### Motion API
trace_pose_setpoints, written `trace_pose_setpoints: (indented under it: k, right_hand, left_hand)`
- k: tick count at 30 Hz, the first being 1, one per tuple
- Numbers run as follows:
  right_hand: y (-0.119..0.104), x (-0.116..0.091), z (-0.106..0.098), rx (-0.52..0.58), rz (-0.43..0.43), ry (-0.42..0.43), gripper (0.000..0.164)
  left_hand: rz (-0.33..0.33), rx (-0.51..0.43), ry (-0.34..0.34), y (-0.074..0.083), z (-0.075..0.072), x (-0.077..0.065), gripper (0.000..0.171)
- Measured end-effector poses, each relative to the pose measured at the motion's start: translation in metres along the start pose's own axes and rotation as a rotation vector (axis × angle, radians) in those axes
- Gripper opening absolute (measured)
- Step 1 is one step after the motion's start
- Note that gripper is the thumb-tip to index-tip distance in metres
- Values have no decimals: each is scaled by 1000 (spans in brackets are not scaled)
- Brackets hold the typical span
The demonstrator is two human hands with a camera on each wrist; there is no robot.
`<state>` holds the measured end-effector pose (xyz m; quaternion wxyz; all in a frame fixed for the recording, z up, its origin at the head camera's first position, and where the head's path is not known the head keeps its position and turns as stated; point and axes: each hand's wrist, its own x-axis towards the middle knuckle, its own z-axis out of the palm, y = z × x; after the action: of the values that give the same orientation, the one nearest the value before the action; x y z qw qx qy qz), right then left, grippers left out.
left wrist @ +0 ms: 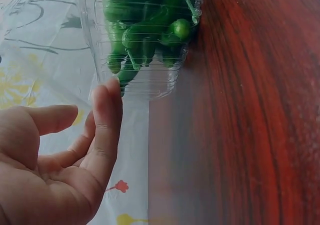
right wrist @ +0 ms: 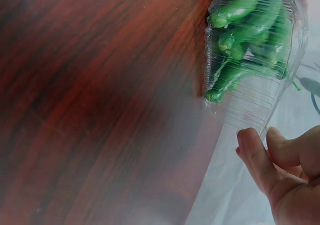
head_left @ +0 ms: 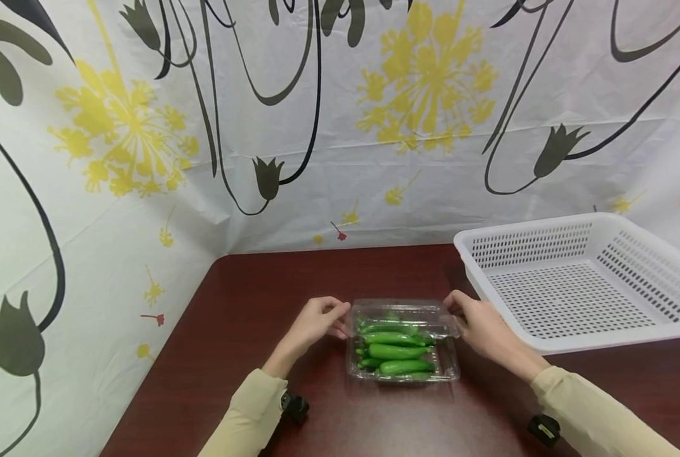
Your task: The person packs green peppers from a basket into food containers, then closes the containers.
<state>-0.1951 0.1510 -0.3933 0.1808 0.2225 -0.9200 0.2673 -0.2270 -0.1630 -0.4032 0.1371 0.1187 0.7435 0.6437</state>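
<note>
Several green peppers (head_left: 397, 352) lie in a clear plastic container (head_left: 447, 371) on the table. Its ribbed side walls show in both wrist views, with peppers visible through them. The clear lid (head_left: 399, 311) overlaps the far part of the peppers in the head view. At the container's left side is my left hand (head_left: 317, 319); in the left wrist view its index fingertip touches the wall, the thumb standing apart. My right hand (head_left: 479, 324) is at the opposite side, pinching the rim's corner between thumb and index finger, as the right wrist view shows.
A white perforated plastic basket (head_left: 671, 330) stands on the right, close beyond the right hand. The dark red wooden table (head_left: 294, 279) meets a white patterned sheet (head_left: 340, 139) at the back and left. Black wrist cameras (head_left: 544, 430) sit on both sleeves.
</note>
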Motion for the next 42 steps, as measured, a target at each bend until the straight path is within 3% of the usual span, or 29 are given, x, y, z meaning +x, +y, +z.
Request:
trace_pose_setpoints:
  k: [8, 20, 30, 42]
  right_hand:
    - [2, -3, 2, -21, -45, 37, 19]
    - [2, -5, -1, -6, -38, 7, 19]
    - [1, -3, -1, 1, 24, -23, 15]
    - [1, -3, 1, 16, 30, -55, 23]
  left_hand:
    - [-1, -12, -1, 0, 0, 0, 26]
    - [2, -15, 32, -2, 4, 1, 26]
    - [13, 6, 31, 20, 7, -10, 22]
    - [14, -4, 35, 21, 7, -12, 21]
